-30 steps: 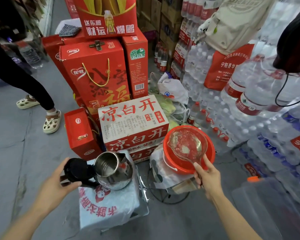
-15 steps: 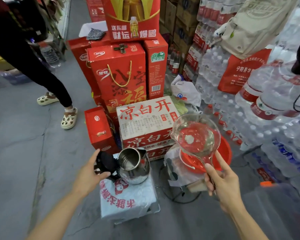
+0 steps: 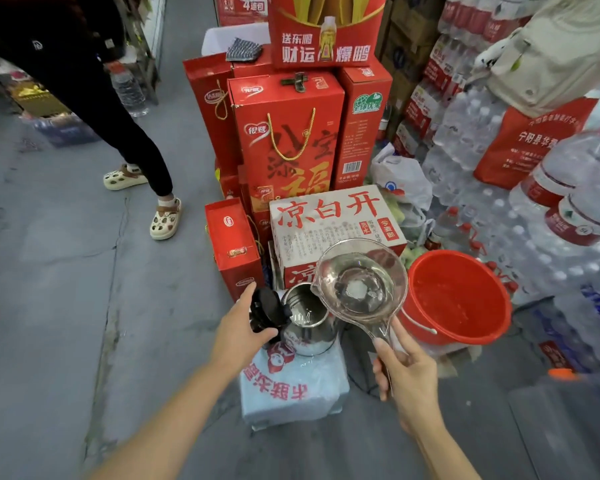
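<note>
A steel kettle (image 3: 307, 322) stands on a plastic-wrapped pack (image 3: 293, 386) on the floor, its black lid (image 3: 265, 308) flipped open to the left. My left hand (image 3: 243, 336) holds that lid and the handle side of the kettle. My right hand (image 3: 407, 379) grips the handle of a clear plastic water scoop (image 3: 359, 277). The scoop holds water and hangs over the kettle's right rim, tipped toward its mouth. A red bucket (image 3: 461, 327) with water in it sits just right of the scoop.
Red gift boxes (image 3: 288, 140) and a white carton (image 3: 336, 223) are stacked behind the kettle. Packs of bottled water (image 3: 534, 237) fill the right side. A person in black trousers and sandals (image 3: 165, 220) stands at the left on the grey concrete floor.
My right hand has lifted the scoop out of the red bucket and carried it left, over the kettle. My left hand has stayed on the kettle's lid.
</note>
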The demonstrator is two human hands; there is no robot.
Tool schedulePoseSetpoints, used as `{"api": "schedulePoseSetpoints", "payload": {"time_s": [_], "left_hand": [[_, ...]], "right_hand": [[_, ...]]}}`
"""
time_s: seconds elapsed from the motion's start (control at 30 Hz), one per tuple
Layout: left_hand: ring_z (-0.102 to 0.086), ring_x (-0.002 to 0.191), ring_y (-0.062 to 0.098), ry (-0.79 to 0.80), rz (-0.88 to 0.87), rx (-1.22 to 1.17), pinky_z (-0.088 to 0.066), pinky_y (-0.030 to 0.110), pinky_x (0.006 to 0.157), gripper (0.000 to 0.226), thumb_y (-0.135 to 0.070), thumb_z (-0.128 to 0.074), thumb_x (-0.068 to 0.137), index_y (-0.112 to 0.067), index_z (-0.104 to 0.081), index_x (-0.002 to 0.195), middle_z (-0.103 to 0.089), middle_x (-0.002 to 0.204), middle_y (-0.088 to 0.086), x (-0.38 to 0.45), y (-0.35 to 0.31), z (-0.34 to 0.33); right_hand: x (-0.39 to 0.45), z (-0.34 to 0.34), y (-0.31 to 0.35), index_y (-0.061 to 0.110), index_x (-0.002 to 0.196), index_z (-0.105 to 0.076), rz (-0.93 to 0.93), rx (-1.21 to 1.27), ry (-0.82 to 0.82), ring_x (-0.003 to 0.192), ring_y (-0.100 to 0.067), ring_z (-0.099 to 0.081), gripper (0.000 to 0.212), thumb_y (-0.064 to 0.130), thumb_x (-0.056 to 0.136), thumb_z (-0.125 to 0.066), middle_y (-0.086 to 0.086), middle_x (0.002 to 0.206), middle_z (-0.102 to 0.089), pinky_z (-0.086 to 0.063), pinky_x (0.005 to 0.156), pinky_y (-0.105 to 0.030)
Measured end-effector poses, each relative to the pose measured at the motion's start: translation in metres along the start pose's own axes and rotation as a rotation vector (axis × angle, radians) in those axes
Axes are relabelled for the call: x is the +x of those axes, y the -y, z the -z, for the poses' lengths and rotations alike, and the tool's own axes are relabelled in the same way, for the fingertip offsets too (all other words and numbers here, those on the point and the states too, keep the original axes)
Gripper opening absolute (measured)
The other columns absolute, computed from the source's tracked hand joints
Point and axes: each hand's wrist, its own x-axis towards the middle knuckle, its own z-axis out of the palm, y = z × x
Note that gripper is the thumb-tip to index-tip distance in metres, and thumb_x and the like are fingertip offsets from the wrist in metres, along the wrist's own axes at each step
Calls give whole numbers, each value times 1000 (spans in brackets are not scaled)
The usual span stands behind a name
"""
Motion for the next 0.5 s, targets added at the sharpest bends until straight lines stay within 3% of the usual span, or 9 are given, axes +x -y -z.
{"api": "schedulePoseSetpoints", "payload": {"time_s": [0.2, 0.37, 0.5], "left_hand": [[-54, 124, 24, 3, -41, -3, -47, 39, 101, 104, -31, -84, 70, -30, -21, 152, -48, 145, 3, 2, 0, 1], [-52, 127, 25, -4, -52, -14, -45, 36, 99, 101, -31, -83, 71, -31, -21, 151, -47, 145, 3, 1, 1, 1], [-53, 123, 23, -19, -69, -16, -42, 28, 93, 95, -26, -81, 73, -31, -25, 150, -54, 138, 4, -1, -5, 4]], "right_hand": [[-2, -21, -7, 44, 137, -45, 56, -132, -71, 41, -13, -38, 61, 5, 94, -65, -9, 52, -51, -36, 33, -22], [2, -26, -16, 55, 132, -45, 92, -263, -159, 49, -18, -43, 62, 13, 93, -69, -8, 54, -57, -41, 44, -26], [2, -26, -22, 80, 116, -43, 124, -400, -210, 56, -14, -48, 68, 24, 91, -71, 6, 62, -57, -50, 61, -38]]}}
